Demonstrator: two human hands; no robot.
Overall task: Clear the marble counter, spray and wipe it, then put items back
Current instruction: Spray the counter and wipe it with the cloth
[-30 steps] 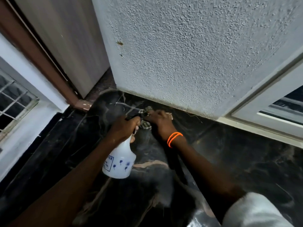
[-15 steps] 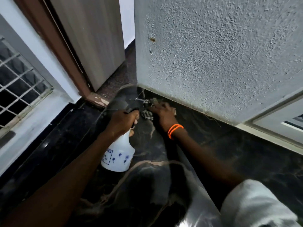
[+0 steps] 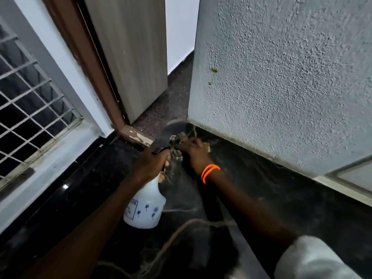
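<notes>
Black marble surface runs from six o'clock toward a narrow corner at twelve, hemmed by the textured wall at two o'clock and the grilled window at nine. Left hand grips the white spray bottle by its neck, bottle hanging at centre. Right hand, fingers curled on a patterned cloth, presses into the corner.

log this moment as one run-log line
stage: wiping | left hand: grips spray bottle by its neck, held above counter | right hand: presses cloth on marble counter at wall corner
</notes>
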